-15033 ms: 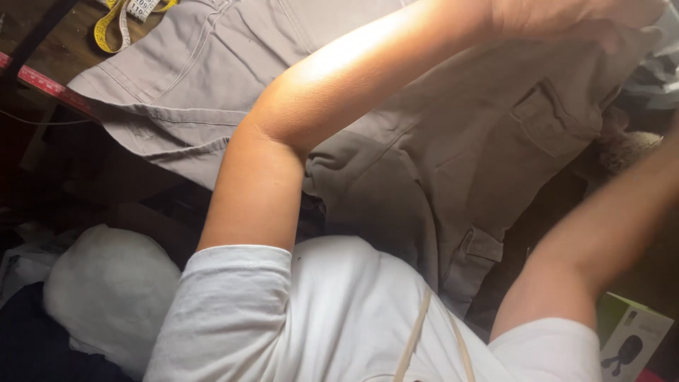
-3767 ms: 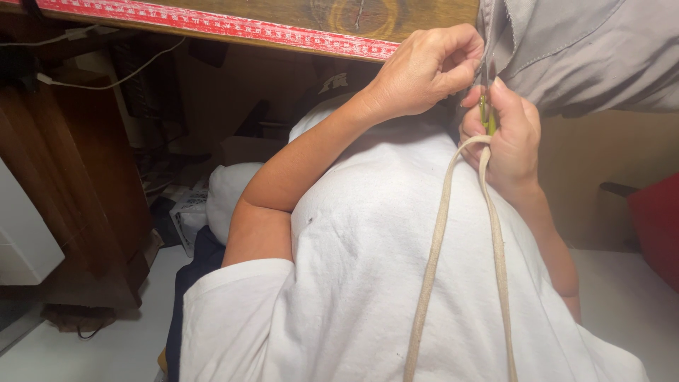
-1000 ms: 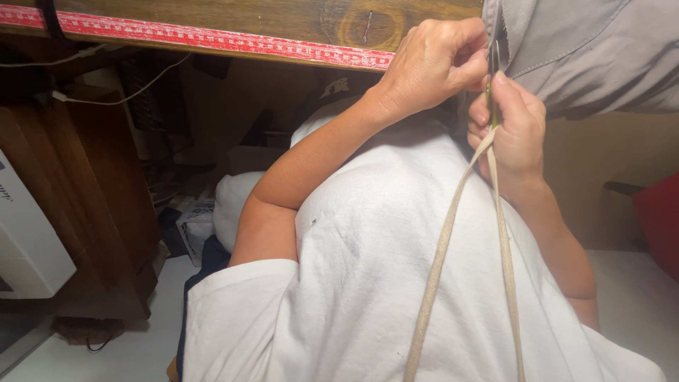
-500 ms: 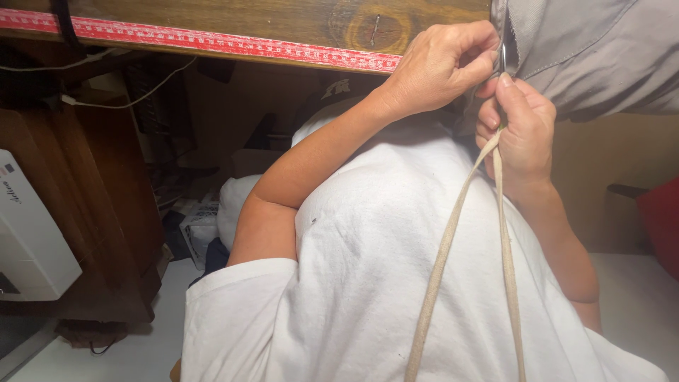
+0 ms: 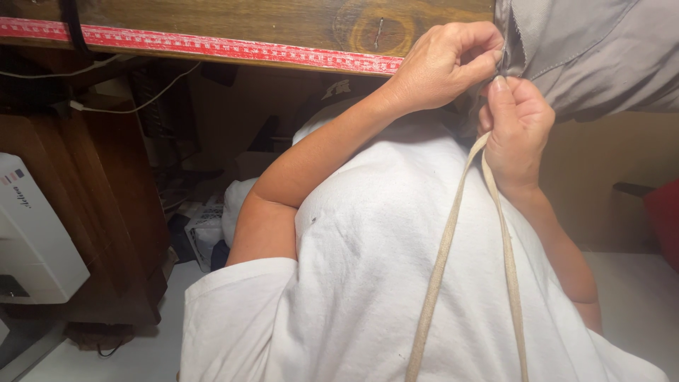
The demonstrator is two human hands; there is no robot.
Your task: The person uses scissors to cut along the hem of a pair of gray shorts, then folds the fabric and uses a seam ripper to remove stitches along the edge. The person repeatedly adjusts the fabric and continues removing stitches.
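A grey garment hangs over the edge of a wooden table at the upper right. My left hand pinches the garment's edge between thumb and fingers. My right hand is closed just below it, gripping a beige tape that runs down in two strands over my white shirt. Both hands touch at the fabric's edge. What the fingertips hold between them is hidden.
A red measuring tape strip runs along the table's front edge. A white machine stands at the left beside a dark wooden leg. Clutter and cables lie under the table. A red object sits at the far right.
The hands stay at the garment's edge, with the right hand closing up against the left. The view has shifted slightly, bringing the white machine further in at the left.
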